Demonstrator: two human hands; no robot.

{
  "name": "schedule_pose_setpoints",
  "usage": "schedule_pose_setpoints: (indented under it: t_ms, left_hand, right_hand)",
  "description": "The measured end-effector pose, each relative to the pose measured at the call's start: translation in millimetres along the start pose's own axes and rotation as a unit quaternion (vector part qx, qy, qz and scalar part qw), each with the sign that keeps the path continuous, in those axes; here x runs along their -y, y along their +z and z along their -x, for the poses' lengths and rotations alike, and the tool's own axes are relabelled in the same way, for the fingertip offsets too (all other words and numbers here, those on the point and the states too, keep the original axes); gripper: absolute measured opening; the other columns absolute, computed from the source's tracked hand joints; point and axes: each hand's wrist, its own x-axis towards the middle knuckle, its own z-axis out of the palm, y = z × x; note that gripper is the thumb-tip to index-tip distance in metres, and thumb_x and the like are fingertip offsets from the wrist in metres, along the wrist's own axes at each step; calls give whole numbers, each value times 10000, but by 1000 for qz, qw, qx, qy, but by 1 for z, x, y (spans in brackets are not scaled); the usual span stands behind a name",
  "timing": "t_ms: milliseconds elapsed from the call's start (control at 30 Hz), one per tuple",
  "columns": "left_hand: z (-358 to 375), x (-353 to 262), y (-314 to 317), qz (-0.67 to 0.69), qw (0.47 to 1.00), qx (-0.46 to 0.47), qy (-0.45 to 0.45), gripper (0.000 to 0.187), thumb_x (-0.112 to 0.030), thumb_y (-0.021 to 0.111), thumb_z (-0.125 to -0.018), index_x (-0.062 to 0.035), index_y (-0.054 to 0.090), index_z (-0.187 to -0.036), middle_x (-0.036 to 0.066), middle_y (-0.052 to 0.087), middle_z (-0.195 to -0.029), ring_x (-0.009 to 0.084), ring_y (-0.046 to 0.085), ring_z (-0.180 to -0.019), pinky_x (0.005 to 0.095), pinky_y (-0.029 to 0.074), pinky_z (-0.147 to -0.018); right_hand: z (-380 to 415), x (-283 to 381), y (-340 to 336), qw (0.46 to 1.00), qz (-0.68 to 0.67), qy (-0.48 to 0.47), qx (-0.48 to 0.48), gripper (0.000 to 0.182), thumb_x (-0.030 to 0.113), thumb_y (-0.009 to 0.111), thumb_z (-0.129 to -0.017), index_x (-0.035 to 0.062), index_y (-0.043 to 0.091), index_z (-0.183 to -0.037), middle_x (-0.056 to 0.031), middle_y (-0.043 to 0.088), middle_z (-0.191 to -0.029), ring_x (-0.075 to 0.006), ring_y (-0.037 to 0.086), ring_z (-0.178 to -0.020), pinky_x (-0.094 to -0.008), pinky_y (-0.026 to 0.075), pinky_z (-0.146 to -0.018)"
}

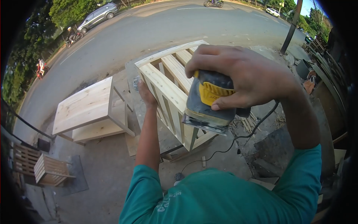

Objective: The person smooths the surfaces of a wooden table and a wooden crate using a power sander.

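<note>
My right hand (244, 76) is wrapped over the top of a black and yellow power sander (210, 95), thumb on its near side. The sander is over the near right part of a slatted pale wood frame (166, 84); whether its pad touches the wood I cannot tell. At the frame's left side, my left hand (146, 93) is pressed to the outer edge, its fingers partly hidden behind the wood. The frame rests on a grey work surface (133, 80). A dark cord (223, 150) runs from the sander down to the ground.
To the left stands a pale wooden table (85, 100) with a lower shelf. A small slatted crate (52, 170) is at the lower left. Scrap boards (328, 80) and a pole (292, 28) are at right. A road (149, 26) with vehicles lies beyond.
</note>
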Motion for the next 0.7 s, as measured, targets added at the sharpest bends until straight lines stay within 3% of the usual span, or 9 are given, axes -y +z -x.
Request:
schedule_pose_setpoints:
  t_ms: [67, 167, 233, 300, 400, 500, 600, 700]
  left_hand:
    - [19, -31, 17, -74, 993, 51, 80, 523, -396, 274, -1089, 13, 537, -1282, 132, 634, -1179, 215, 631, -1077, 359, 501, -949]
    - [31, -42, 30, -118, 990, 37, 65, 537, -397, 268, -1088, 20, 541, -1287, 137, 639, -1187, 217, 635, -1080, 360, 501, -951]
    - [29, -48, 28, -149, 987, 22, 56, 546, -397, 264, -1087, 24, 544, -1291, 141, 642, -1192, 219, 638, -1083, 360, 502, -952]
    - [7, -21, 7, 6, 1000, 15, -18, 548, -390, 252, -1084, 26, 548, -1284, 144, 641, -1191, 225, 640, -1080, 368, 505, -947]
    - [10, -28, 15, -62, 998, 2, 27, 526, -406, 236, -1071, -16, 577, -1156, 125, 664, -1072, 212, 673, -987, 360, 550, -874]
    - [3, -17, 8, -68, 997, 9, 48, 520, -399, 237, -1074, -13, 579, -1142, 122, 660, -1041, 213, 668, -961, 364, 555, -859]
    - [13, -29, 17, -84, 993, 21, 78, 507, -388, 241, -1079, -15, 581, -1126, 119, 656, -1023, 211, 664, -940, 368, 557, -845]
    - [10, -26, 15, -60, 996, 9, 66, 501, -386, 237, -1085, -22, 578, -1129, 114, 657, -1034, 200, 666, -916, 359, 559, -822]
  right_hand:
    - [-25, 22, 2, 998, -38, 6, 46, 580, 194, 786, -721, 121, 562, -1250, -120, 582, -1200, -362, 600, -1111, -457, 492, -951]
    - [-43, 33, 11, 999, 22, -6, 46, 626, 212, 778, -721, 125, 565, -1302, -127, 620, -1162, -338, 661, -1038, -440, 543, -889]
    - [-32, 24, 5, 998, -3, 39, 52, 609, 209, 774, -718, 127, 558, -1282, -118, 600, -1175, -349, 629, -1075, -449, 513, -922]
    - [-11, 6, -1, 998, -8, 56, 35, 608, 226, 778, -714, 125, 552, -1270, -129, 588, -1175, -358, 613, -1094, -450, 497, -927]
    - [32, -25, -16, 988, 19, 151, 27, 650, 245, 817, -697, 140, 549, -1280, -126, 607, -1180, -344, 623, -1095, -447, 504, -934]
    - [74, -60, -29, 969, 55, 239, 17, 672, 252, 832, -699, 146, 524, -1286, -115, 592, -1212, -341, 608, -1106, -443, 501, -935]
    - [96, -89, -31, 948, -5, 316, -15, 663, 239, 829, -706, 147, 523, -1286, -108, 591, -1203, -341, 598, -1119, -434, 499, -949]
    - [91, -63, -24, 968, 32, 242, -49, 658, 217, 827, -713, 148, 528, -1294, -92, 583, -1203, -343, 592, -1132, -432, 495, -960]
